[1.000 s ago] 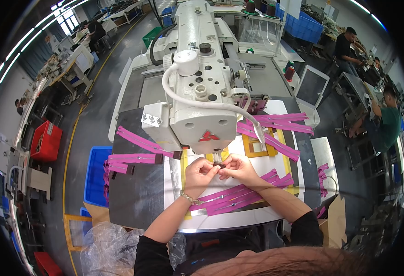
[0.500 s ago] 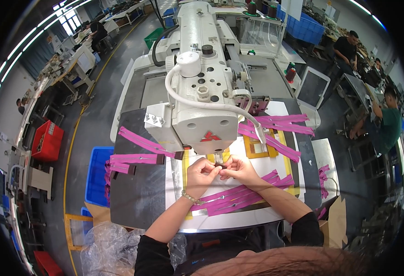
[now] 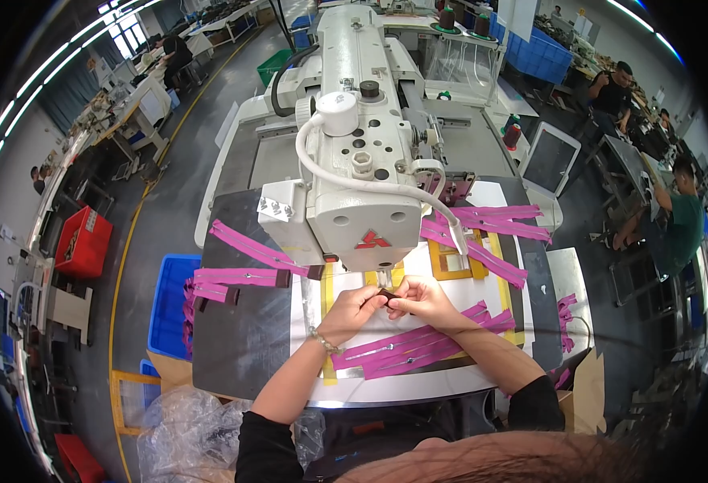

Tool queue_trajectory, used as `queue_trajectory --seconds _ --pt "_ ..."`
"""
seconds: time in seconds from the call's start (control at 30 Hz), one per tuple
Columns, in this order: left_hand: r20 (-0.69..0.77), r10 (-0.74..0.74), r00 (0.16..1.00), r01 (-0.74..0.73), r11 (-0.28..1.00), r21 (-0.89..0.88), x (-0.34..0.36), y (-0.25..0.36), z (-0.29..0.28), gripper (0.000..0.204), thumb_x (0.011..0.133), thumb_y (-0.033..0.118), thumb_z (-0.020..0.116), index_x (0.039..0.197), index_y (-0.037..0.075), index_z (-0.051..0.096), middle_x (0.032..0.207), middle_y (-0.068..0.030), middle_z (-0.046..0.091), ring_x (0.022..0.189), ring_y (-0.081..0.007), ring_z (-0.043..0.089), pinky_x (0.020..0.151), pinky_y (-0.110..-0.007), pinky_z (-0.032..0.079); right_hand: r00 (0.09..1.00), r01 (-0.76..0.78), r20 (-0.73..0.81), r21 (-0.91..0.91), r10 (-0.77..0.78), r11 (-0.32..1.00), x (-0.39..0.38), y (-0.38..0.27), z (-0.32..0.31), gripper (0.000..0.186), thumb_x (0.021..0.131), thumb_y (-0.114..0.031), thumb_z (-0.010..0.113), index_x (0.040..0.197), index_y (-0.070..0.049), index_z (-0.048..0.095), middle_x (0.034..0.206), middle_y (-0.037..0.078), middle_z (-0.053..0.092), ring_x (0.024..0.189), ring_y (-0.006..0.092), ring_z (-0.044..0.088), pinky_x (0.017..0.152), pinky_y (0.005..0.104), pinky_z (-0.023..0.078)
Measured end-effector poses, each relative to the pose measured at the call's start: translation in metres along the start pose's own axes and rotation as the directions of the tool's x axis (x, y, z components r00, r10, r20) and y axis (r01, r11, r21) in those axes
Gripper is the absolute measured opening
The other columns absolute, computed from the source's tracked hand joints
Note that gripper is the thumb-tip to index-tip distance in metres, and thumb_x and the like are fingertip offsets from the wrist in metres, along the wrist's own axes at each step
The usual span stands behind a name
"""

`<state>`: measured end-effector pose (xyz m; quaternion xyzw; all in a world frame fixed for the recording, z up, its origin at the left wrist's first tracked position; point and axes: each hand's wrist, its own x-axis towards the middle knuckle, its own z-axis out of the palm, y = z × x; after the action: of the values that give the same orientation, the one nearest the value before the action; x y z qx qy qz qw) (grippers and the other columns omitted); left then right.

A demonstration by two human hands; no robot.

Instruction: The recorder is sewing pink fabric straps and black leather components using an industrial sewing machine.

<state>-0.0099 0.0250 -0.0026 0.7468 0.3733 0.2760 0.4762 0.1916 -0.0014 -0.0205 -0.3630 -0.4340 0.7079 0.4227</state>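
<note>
Nearest us, a crumpled clear plastic bag [image 3: 189, 435] lay at lower left, and an open cardboard box [image 3: 587, 393] stood at lower right. On the surface [image 3: 245, 342] ahead of us we had a white sheet [image 3: 451, 388], with two pink zippers [image 3: 402, 348] lying slantwise side by side on it. Our right forearm passed over them, and a beaded bracelet [image 3: 326, 344] circled our left wrist.

Just beyond those zippers, our left hand [image 3: 347, 314] and right hand [image 3: 423, 304] met, fingertips close together, both pinching a small dark piece [image 3: 388, 296] just in front of the needle area of a large white sewing machine [image 3: 354, 197]. Our fingers hid much of the piece, so we could not tell its full shape.

To our left, more pink zippers [image 3: 245, 278] with dark ends rested near a blue bin [image 3: 175, 298]. To our right, others lay beside and partly over a yellow frame [image 3: 455, 262]. Farther off, we saw a grey screen [image 3: 552, 159], a seated person in green [image 3: 683, 219] and a blue crate [image 3: 539, 55].
</note>
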Motion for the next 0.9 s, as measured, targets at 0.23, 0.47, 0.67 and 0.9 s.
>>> queue_trajectory --seconds 0.23,0.47,0.67,0.9 --pt "-0.055 -0.001 0.998 0.0 1.0 -0.009 -0.0002 -0.0052 0.0046 0.024 0.089 0.021 0.06 0.079 0.0 0.055 0.059 -0.0111 0.049 0.053 -0.0152 0.042 0.051 -0.03 0.035 1.0 -0.017 -0.007 -0.008 0.017 1.0 -0.0005 -0.003 0.0008 0.011 0.087 -0.004 0.064 0.088 0.0 0.054 0.085 0.011 0.065 0.076 0.0175 0.068 0.07 0.0274 0.056" --pt "-0.104 -0.003 0.995 0.003 1.0 -0.007 0.0008 -0.0031 0.0066 0.03 0.089 0.02 0.061 0.071 0.0 0.047 0.055 -0.0083 0.043 0.051 -0.0134 0.036 0.048 -0.03 0.032 1.0 -0.001 -0.01 0.002 0.001 1.0 0.0013 0.0 -0.0004 0.012 0.086 -0.004 0.065 0.089 0.0 0.055 0.086 0.011 0.066 0.078 0.0179 0.068 0.072 0.0275 0.056" --pt "-0.103 -0.014 0.995 0.015 1.0 0.015 0.0014 -0.0015 0.0052 0.033 0.087 0.019 0.063 0.068 0.001 0.043 0.053 -0.0071 0.037 0.051 -0.0129 0.031 0.047 -0.031 0.029 1.0 -0.008 -0.007 -0.009 0.008 1.0 0.002 0.0015 -0.0013 0.012 0.085 -0.003 0.065 0.089 0.001 0.055 0.087 0.011 0.066 0.08 0.0182 0.068 0.073 0.0269 0.056" --pt "-0.113 0.018 0.993 -0.005 0.994 0.112 0.0011 0.004 0.0041 0.032 0.085 0.018 0.064 0.067 0.001 0.044 0.054 -0.0094 0.041 0.049 -0.0167 0.037 0.047 -0.032 0.032 1.0 0.002 -0.016 -0.023 -0.003 1.0 0.0034 0.005 0.0 0.012 0.085 -0.002 0.065 0.088 0.0 0.054 0.085 0.011 0.066 0.079 0.018 0.068 0.072 0.0261 0.055"
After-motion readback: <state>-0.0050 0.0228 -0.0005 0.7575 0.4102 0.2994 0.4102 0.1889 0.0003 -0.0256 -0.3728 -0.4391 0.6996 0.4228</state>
